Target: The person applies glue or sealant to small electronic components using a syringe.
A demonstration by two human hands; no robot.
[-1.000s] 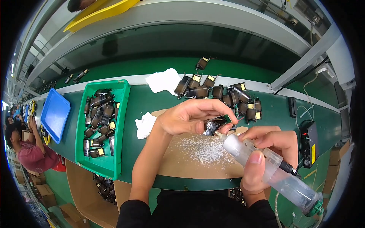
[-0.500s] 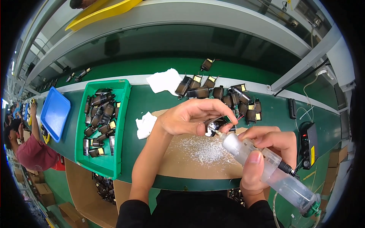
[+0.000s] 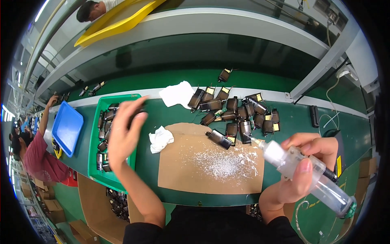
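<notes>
My left hand [image 3: 124, 136] hovers over the right side of a green tray [image 3: 115, 186]. Its thumb and fingers pinch a dark plastic housing [image 3: 140, 109], mostly covered by the hand and smeared by motion. Several similar dark housings with yellow labels lie in the tray, partly behind my hand and forearm. In my right hand [image 3: 304, 173] is a clear dispensing syringe [image 3: 331, 195] with a green end cap and a thin hose. Its needle tip points up and left toward a heap of dark housings [image 3: 245, 129]. One housing [image 3: 219, 139] lies tilted on the cardboard's far edge.
A brown cardboard sheet [image 3: 174, 175] sprinkled with white crumbs lies before me. White cloths [image 3: 161, 139] rest beside and beyond it. A blue tray [image 3: 67, 128] stands at the left, near a co-worker in a red shirt [image 3: 42, 160]. Frame posts and a ledge edge the bench.
My left hand has swung left, away from the syringe tip, to above the green tray. The syringe in my right hand has shifted slightly right. More of the housings and cardboard now shows.
</notes>
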